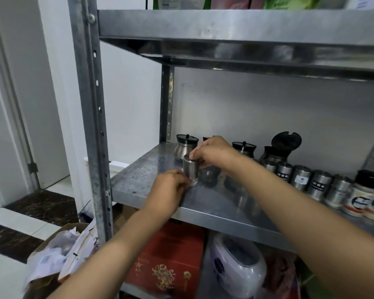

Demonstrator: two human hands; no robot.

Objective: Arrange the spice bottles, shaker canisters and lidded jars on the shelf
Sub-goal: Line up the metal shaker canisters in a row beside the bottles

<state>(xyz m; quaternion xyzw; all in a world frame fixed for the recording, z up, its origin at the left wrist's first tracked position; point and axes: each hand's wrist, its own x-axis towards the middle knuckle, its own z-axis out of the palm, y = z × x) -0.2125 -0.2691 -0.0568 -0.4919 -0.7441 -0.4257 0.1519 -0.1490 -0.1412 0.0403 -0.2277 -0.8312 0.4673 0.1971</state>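
On the steel shelf point(138, 180), near its left front, a shaker canister point(190, 171) stands upright — left hand point(167, 192) pinching its base, right hand point(214, 152) gripping its cap, likely to steady it; lidded jars point(185, 145) line the far wall.

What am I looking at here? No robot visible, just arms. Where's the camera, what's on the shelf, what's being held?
There is no machine: a person works bare-handed, and the single picture comes from a wide-angle camera on their head, looking forward and down. Both arms reach onto a metal shelf. The left hand grips the base of a small steel shaker canister; the right hand holds its top. The canister stands upright on the shelf. Behind it are lidded jars with black lids, one further right with its lid flipped open. To the right runs a row of steel canisters, some labelled, ending in white spice bottles with black caps. Below sit a red box and a white appliance.
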